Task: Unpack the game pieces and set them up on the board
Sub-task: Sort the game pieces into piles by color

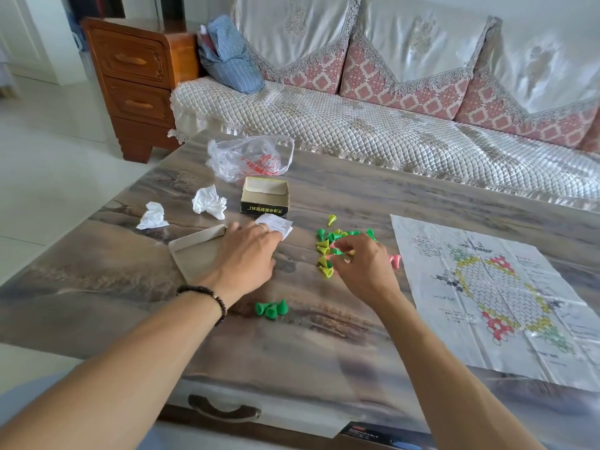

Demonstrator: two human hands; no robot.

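A heap of small cone-shaped game pieces (328, 245) in green, yellow and pink lies mid-table. My right hand (360, 264) is over the heap, its fingers pinching a green piece. Three green pieces (271, 309) lie apart, nearer to me. My left hand (250, 254) rests flat on the table with straight fingers, beside the box lid (194, 254) and touching a white paper slip (276, 224). The paper game board (493, 293) is spread flat at the right. The open box (264, 194) stands behind my left hand.
A crumpled plastic bag (250, 160) lies at the table's far edge. Two wads of white tissue (209, 203) (152, 216) sit at the left. A sofa (389, 125) runs behind the table, a wooden drawer cabinet (136, 79) at its left end.
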